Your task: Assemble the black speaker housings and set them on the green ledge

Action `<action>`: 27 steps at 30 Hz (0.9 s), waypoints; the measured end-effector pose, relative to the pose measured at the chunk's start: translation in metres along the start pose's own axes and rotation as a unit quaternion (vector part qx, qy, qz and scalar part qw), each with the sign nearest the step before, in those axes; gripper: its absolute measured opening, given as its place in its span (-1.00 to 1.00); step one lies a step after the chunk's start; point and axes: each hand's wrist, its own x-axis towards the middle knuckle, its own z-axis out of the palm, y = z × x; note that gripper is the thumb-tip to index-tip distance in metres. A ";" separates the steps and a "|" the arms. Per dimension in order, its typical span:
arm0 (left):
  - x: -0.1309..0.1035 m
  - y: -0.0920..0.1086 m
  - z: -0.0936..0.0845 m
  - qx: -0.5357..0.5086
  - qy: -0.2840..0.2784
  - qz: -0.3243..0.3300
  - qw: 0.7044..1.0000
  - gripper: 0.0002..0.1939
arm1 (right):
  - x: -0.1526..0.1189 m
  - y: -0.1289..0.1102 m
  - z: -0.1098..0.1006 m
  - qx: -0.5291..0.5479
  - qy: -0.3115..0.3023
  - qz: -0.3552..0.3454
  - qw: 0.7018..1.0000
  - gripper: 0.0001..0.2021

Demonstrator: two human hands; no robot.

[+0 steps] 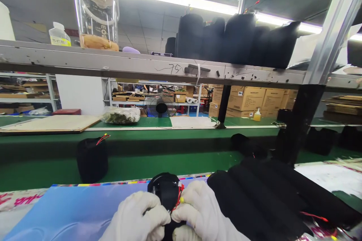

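In white gloves, both my hands are at the bottom middle of the head view, over a black cloth-covered piece (164, 188) with a rounded top. A red wire (178, 198) with a yellow connector (181, 200) runs down its right side. My left hand (141, 214) has its fingers curled and pressed against the black piece; its fingertips are partly hidden. My right hand (198, 211) pinches at the red wire, its fingertips close to those of the left. Beneath them lies a blue sheet (73, 211).
Several long black cloth-covered pieces (254, 196) lie at my right. On the green conveyor belt (158, 158) stands a black cylinder (92, 160) with red wires. Above runs a metal shelf (127, 62) bearing a clear jug (97, 15) and black pieces; a dark post (296, 124) supports it.
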 end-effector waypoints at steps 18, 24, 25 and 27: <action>0.008 0.017 -0.025 -0.104 -0.142 -0.231 0.957 -0.82 | 0.001 -0.009 -0.031 0.351 -0.032 0.241 0.904 -0.65; 0.018 0.014 -0.024 -0.205 -0.157 -0.344 0.903 -0.87 | 0.005 0.005 -0.016 0.140 0.011 -0.052 0.989 -0.86; 0.019 0.015 -0.022 -0.212 -0.156 -0.343 0.902 -0.87 | 0.005 0.006 -0.010 0.127 0.014 -0.063 0.990 -0.87; 0.021 0.016 -0.018 -0.227 -0.158 -0.340 0.899 -0.88 | 0.002 0.007 0.003 0.142 0.005 -0.031 0.989 -0.86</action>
